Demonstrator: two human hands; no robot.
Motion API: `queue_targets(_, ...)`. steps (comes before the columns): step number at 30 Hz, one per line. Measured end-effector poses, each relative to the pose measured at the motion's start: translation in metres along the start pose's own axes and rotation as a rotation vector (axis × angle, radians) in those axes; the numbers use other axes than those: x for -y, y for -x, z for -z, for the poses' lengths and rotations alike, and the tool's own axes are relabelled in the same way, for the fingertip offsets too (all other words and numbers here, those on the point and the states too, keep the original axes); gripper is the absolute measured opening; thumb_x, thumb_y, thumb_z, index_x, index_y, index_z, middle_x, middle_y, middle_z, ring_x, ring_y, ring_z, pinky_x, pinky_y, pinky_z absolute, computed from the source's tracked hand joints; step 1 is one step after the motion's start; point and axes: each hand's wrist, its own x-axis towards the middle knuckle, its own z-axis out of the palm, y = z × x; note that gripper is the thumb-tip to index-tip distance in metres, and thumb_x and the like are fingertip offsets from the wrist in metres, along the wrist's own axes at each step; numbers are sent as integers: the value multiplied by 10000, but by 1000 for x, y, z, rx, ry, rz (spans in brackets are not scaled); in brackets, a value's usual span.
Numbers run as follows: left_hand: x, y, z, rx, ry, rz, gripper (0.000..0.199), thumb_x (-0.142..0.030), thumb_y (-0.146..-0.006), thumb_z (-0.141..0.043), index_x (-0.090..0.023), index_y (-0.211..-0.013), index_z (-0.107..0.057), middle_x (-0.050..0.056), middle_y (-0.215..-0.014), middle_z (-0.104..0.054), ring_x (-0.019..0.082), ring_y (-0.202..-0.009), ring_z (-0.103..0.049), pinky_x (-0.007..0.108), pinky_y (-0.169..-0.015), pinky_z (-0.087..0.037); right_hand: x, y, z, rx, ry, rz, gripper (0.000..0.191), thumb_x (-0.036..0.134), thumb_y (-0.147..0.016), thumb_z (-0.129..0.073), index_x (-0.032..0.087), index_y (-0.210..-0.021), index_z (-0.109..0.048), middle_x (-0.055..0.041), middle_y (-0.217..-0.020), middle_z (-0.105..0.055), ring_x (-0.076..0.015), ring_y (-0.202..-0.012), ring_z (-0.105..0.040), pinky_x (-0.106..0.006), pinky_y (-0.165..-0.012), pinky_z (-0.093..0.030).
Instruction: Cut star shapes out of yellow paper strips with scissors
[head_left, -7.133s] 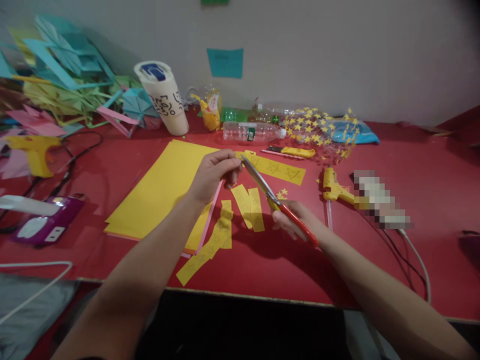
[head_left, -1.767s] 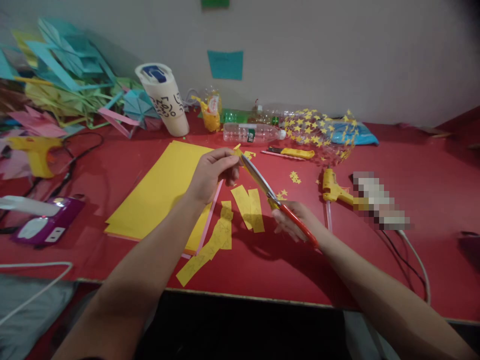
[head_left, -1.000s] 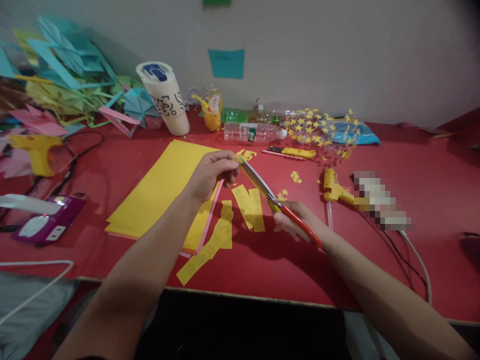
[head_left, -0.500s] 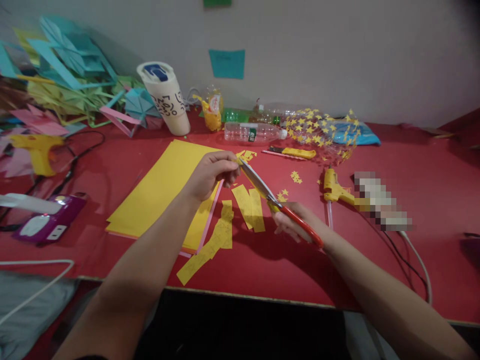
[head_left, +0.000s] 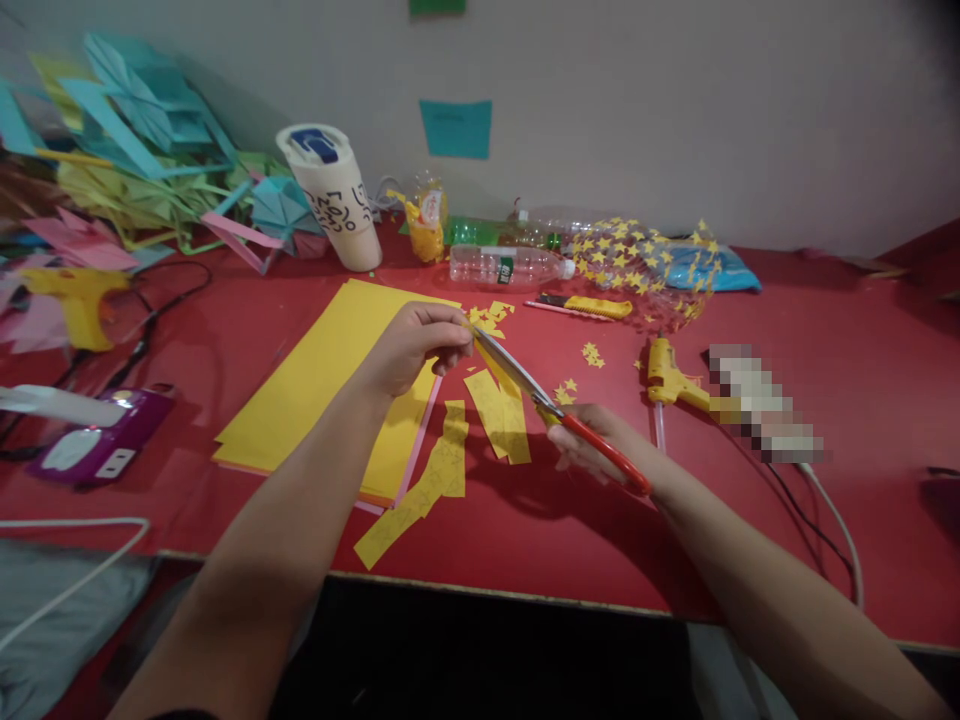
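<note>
My right hand (head_left: 589, 440) grips red-handled scissors (head_left: 517, 370), their blades pointing up and left to the fingertips of my left hand (head_left: 427, 345). Those fingers are pinched on a small yellow paper piece (head_left: 470, 324) at the blade tips, mostly hidden by the fingers. Beneath the left hand lies a stack of yellow paper sheets (head_left: 300, 390), with orange and pink edges showing under it. Yellow paper strips (head_left: 499, 415) with faint drawn lines rest below the scissors. More marked strips (head_left: 412, 505) overlap near the table's front edge. Small yellow scraps (head_left: 491, 318) lie just beyond the blades.
Cut yellow stars (head_left: 592, 355) lie right of the scissors. Behind are a yellow cutter knife (head_left: 596, 306), a clear bottle (head_left: 506, 266) and a white tumbler (head_left: 334, 200). A yellow glue gun (head_left: 664, 375) stands right, its cord trailing. Folded paper shapes (head_left: 150, 150) crowd the left.
My left hand has shifted slightly left, and the scissor tips have moved a little down and left with it. The scissors and right hand otherwise keep nearly the same pose.
</note>
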Motion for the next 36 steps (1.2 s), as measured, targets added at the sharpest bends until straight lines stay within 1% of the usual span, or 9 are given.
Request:
queue_targets(2,0,0,1,5,-9,0,102,-220,-565,-623,-155,-487,-608,-21,-439,-524,42,-364,-427,170,-330,-295,0,0,0,6,4,3,508,650,-641,-680,207,-592,-438,89,-412,-381,-95,-337,-494,-186,-299,-330)
queue_targets(4,-1,0,2,11,-15,4,103,-217,-561,-625,-154,-482,-606,-20,-442,-524,43,-365,-428,171,-330,-296,1,1,0,5,11,0,498,641,-649,-676,203,-596,-445,85,-422,-395,-77,-316,-453,-181,-290,-323)
queue_targets(7,-1,1,3,17,-15,8,102,-213,-556,-626,-151,-478,-604,-19,-446,-527,41,-359,-424,172,-329,-292,2,1,1,0,28,-24,491,636,-647,-677,200,-603,-456,72,-433,-433,-65,-294,-410,-170,-253,-277)
queue_targets(13,-1,0,4,42,-6,1,112,-202,-567,-623,-150,-470,-603,-23,-432,-511,37,-356,-424,165,-330,-287,2,1,2,2,27,-31,456,586,-669,-691,193,-614,-467,71,-415,-447,-56,-281,-396,-158,-248,-277)
queue_targets(19,-1,0,4,42,-10,7,110,-199,-563,-623,-151,-466,-606,-21,-432,-515,37,-355,-421,166,-329,-287,0,0,2,-2,18,-27,461,582,-655,-704,197,-592,-458,74,-415,-452,-52,-278,-394,-157,-242,-289)
queue_targets(25,-1,0,4,34,-18,9,108,-208,-565,-622,-153,-474,-600,-17,-448,-529,39,-359,-419,169,-330,-289,-1,-1,2,-3,27,-9,436,551,-676,-704,196,-593,-464,74,-414,-448,-64,-293,-447,-146,-240,-292)
queue_targets(28,-1,0,4,33,-23,5,111,-213,-571,-622,-154,-479,-604,-17,-441,-523,41,-367,-429,166,-334,-293,0,-1,2,-5,32,-17,440,561,-672,-700,196,-593,-466,77,-405,-444,-59,-276,-416,-154,-238,-284)
queue_targets(32,-1,0,3,36,-35,2,131,-236,-592,-614,-151,-494,-628,-10,-424,-520,49,-374,-443,165,-339,-303,2,0,3,-14,37,-30,467,595,-644,-701,200,-587,-459,66,-407,-456,-75,-292,-443,-167,-252,-297)
queue_targets(36,1,-1,3,18,-52,-15,141,-250,-617,-610,-149,-520,-626,-3,-440,-538,56,-382,-453,175,-355,-321,5,0,2,-25,36,-16,485,619,-642,-687,196,-582,-457,59,-427,-476,-65,-284,-422,-174,-259,-286)
